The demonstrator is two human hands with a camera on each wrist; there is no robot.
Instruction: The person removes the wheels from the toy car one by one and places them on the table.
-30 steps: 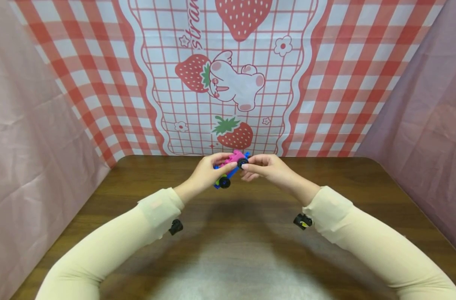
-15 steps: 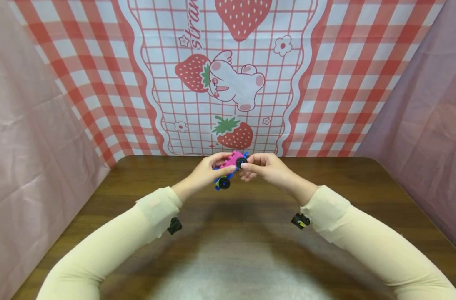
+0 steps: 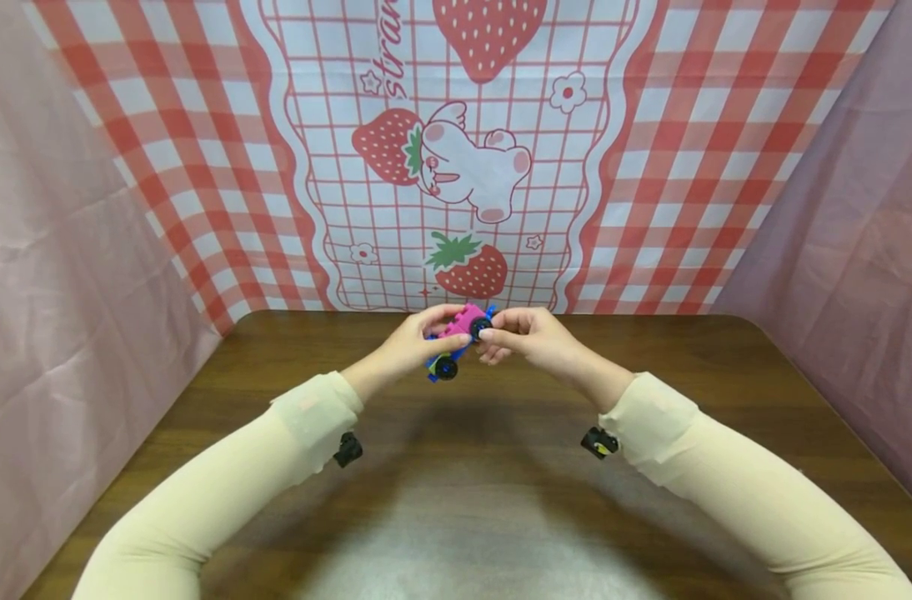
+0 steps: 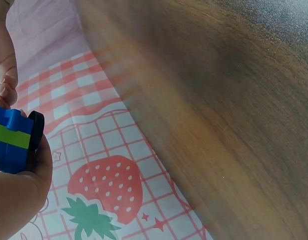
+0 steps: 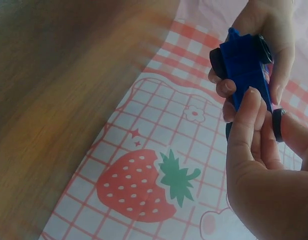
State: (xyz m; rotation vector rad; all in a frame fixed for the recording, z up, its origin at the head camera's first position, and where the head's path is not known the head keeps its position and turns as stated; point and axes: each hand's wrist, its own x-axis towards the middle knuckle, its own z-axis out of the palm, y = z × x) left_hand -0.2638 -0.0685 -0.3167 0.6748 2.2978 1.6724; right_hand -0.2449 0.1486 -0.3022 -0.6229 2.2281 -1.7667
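Both hands hold a small toy car [image 3: 467, 321] built of blocks, raised above the far part of the table and tilted. It has pink blocks on top, a blue chassis [image 5: 243, 67], a lime green piece [image 4: 11, 135] at one end and black wheels. My left hand [image 3: 418, 340] grips the body from the left, thumb on the near side. My right hand [image 3: 534, 335] has its thumb against one black wheel [image 5: 277, 125] at the upper right end. In the right wrist view, its fingers lie on the blue underside. Another wheel [image 3: 445, 367] shows at the lower end.
Under the hands spreads a brown wooden table [image 3: 456, 500]. A strawberry-print cloth [image 3: 471, 167] with red checks hangs behind its far edge. Pale pink drapes [image 3: 73, 250] close off the sides. Small black wrist cameras [image 3: 347, 450] sit below both cuffs.
Both hands and the toy car have shifted very slightly left. The car has tipped a little, and the right thumb stays on the same wheel.
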